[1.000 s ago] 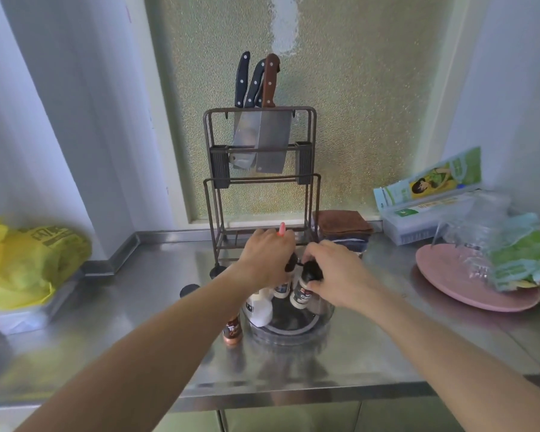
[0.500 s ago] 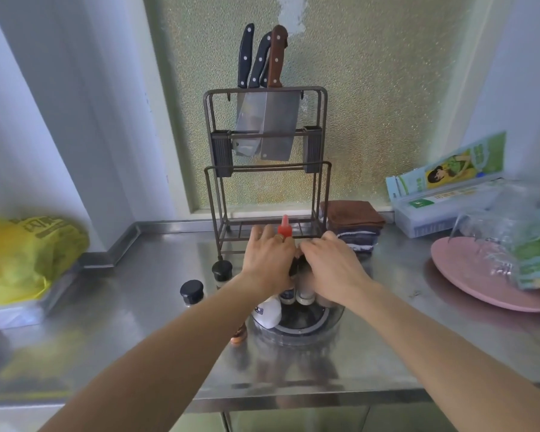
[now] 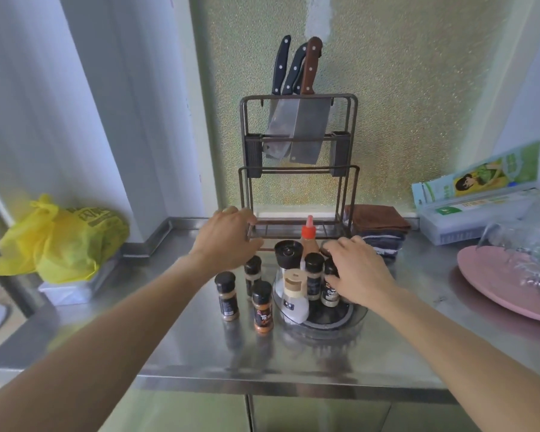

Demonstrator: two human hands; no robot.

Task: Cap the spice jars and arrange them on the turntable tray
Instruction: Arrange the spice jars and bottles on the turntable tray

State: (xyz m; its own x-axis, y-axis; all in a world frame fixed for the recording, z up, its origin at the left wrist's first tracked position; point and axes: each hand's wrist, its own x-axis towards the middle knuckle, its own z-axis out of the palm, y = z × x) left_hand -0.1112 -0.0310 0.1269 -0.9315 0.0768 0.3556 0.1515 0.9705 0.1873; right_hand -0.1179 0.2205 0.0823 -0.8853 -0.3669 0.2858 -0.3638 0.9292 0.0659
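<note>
Right hand (image 3: 360,275) on trayed spice jar (image 3: 330,288)

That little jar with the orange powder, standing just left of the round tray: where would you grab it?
Probably by the black cap or the neck just under it, coming from above. The orange-powder jar stands upright, and the turntable tray crowds its right side.

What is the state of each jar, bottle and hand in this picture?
left hand: open, empty, above the counter.
right hand: on a capped jar in the turntable tray.
three jars left of the tray: capped, upright, on the counter.
black-cap jar: capped, upright, in the tray.
white bottle: upright, in the tray.
red-cap bottle: capped, upright.
grinder: upright.
</note>
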